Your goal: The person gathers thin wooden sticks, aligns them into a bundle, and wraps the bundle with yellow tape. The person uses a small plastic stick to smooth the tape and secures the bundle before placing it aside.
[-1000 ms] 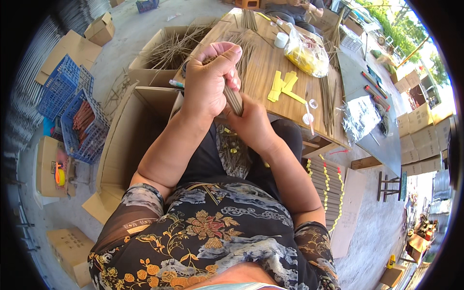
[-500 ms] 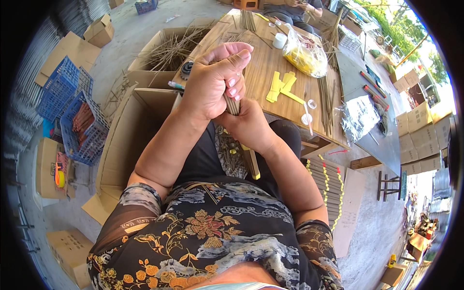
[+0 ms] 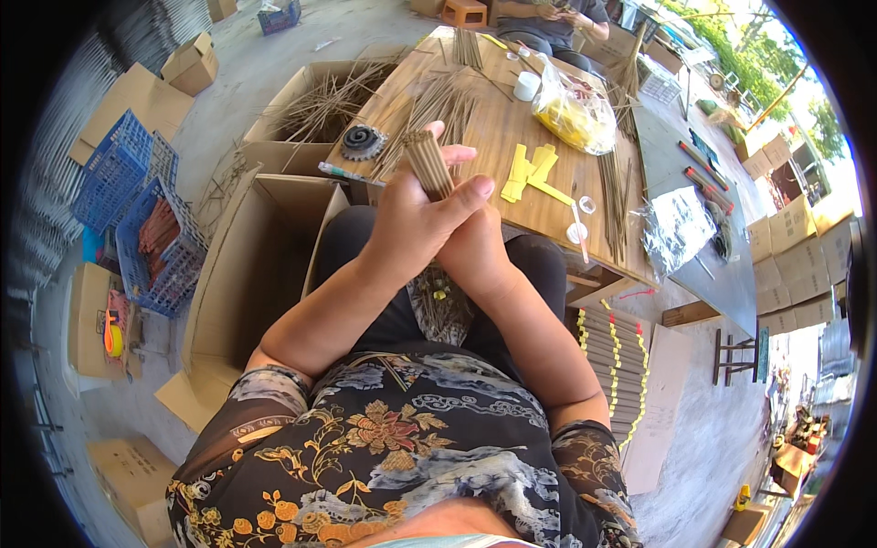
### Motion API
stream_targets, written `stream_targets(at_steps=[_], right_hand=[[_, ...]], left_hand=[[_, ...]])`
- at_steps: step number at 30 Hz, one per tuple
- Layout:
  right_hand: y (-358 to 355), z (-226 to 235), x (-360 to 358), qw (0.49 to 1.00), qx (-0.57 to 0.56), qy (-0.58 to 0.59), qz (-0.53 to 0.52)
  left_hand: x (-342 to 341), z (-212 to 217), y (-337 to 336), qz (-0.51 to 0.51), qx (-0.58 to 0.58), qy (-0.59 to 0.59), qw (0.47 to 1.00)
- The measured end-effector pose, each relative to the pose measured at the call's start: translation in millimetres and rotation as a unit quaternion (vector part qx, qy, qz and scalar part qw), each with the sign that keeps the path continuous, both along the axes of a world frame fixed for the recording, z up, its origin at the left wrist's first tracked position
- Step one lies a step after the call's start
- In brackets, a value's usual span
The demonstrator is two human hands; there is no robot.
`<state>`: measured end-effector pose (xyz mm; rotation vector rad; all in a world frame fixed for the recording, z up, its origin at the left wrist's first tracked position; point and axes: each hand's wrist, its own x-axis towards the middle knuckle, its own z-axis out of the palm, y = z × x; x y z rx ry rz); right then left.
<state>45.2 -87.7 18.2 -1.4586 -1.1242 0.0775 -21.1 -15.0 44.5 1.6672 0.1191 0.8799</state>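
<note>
A tight bundle of thin brown incense sticks [image 3: 427,164] stands tilted between my hands, its cut ends facing up. My left hand [image 3: 408,222] wraps round it, thumb stretched to the right and some fingertips showing beyond the sticks. Just below and to the right, my right hand [image 3: 477,251] presses against the left one and closes round the lower part, which is hidden. Loose sticks [image 3: 438,105] lie on the wooden table [image 3: 502,100] past my hands. Yellow paper strips [image 3: 530,172] rest on the table to the right.
Open cardboard boxes [image 3: 247,247] stand at my left, one with loose sticks. A black coiled roll [image 3: 364,142] and a plastic bag of yellow strips [image 3: 574,114] are on the table. Yellow-banded bundles [image 3: 598,365] lie at my right. Another person [image 3: 553,23] sits across the table.
The bundle's upper end has come into view as my hands tilted and the left hand came down. Its yellow-banded lower end is now hidden. My left fingers have loosened somewhat.
</note>
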Motion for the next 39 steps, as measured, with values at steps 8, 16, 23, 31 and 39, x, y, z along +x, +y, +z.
stream_targets(at_steps=[8, 16, 23, 31, 39], right_hand=[[-9, 7, -1, 0.997, -0.019, -0.071, 0.006], [-13, 27, -8, 0.982, 0.104, 0.017, 0.159], [-62, 42, 4, 0.983, 0.120, 0.131, 0.050], [-51, 41, 3, 0.951, 0.049, -0.284, -0.115], [-57, 12, -2, 0.987, -0.004, -0.149, -0.064]], left_hand=[[7, 21, -25, -0.004, -0.085, -0.065, 0.994], [-2, 48, -28, 0.046, 0.136, -0.074, 0.987], [-20, 49, -12, 0.076, 0.282, 0.057, 0.955], [-18, 16, -16, -0.053, 0.309, 0.175, 0.933], [-37, 8, -13, -0.255, 0.037, 0.277, 0.926]])
